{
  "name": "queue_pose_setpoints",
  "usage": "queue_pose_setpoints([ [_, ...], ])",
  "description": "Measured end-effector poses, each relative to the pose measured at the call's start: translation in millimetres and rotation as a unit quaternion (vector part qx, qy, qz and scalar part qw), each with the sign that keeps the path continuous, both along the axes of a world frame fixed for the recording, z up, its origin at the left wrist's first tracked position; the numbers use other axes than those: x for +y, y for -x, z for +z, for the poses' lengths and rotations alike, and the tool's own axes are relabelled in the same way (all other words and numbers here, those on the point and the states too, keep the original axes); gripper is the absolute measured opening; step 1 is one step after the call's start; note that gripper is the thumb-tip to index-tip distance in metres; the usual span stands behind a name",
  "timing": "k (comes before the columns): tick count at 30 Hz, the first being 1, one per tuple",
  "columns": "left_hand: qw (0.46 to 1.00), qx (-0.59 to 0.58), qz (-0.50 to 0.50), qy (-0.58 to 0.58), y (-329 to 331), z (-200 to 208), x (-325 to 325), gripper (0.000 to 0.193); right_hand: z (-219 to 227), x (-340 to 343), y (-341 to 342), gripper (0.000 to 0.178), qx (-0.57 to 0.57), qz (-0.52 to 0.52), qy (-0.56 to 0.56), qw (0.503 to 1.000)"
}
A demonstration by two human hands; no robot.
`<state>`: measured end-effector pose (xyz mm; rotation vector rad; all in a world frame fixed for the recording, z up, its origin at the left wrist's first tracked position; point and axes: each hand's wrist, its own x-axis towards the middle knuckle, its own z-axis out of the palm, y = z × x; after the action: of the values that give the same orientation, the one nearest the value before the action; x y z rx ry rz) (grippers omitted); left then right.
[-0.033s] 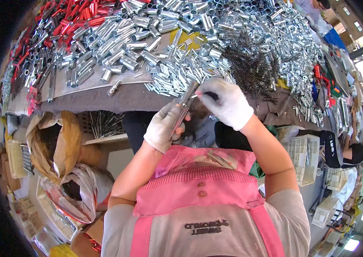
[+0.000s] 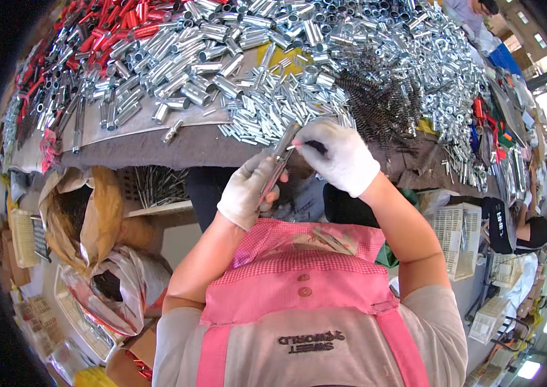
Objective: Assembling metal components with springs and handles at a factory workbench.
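My left hand (image 2: 249, 189), in a white glove, is wrapped round a slim metal tube (image 2: 285, 139) that tilts up to the right. A second thin metal bar seems to lie along it, partly covered by my fingers. My right hand (image 2: 340, 155), gloved too with bare fingertips, pinches close to the tube's upper end. A small light-coloured piece (image 2: 291, 147), perhaps a pin, shows at those fingertips. Just beyond both hands lies a pile of short silver pins (image 2: 267, 116) on the cloth-covered table (image 2: 157, 147).
Larger silver tubes (image 2: 196, 94) and red parts (image 2: 128, 19) are heaped at the far left. Dark coil springs (image 2: 380, 103) lie to the right of the pins. Below the table's edge stand open sacks (image 2: 109, 206) at left and a white crate (image 2: 457, 238) at right. Another person (image 2: 536, 229) works at far right.
My right hand has shifted very slightly left, with its fingertips still by the tube's upper end. The left hand and the tube look the same.
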<state>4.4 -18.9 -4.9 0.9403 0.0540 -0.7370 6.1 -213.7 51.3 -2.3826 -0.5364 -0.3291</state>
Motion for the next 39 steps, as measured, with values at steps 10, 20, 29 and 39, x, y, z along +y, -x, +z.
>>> queue_pose_setpoints([
  [10,0.993,-0.081,0.060,-0.063,-2.3,-8.2,12.6,0.041,-14.4,40.7,1.9,0.008,-0.031,-0.011,0.140,0.990],
  [20,0.977,-0.185,0.092,0.054,-23.0,-12.4,57.3,0.056,-2.7,66.5,-153.0,0.021,0.102,0.030,-0.204,0.973],
  [29,0.984,-0.013,0.175,0.032,-52.8,-5.3,69.2,0.032,18.8,88.7,-398.3,0.025,-0.113,-0.111,0.344,0.925],
  [39,0.979,-0.051,0.194,0.019,-51.4,-15.9,67.3,0.020,30.5,10.1,-232.1,0.053,0.150,0.038,-0.344,0.926],
])
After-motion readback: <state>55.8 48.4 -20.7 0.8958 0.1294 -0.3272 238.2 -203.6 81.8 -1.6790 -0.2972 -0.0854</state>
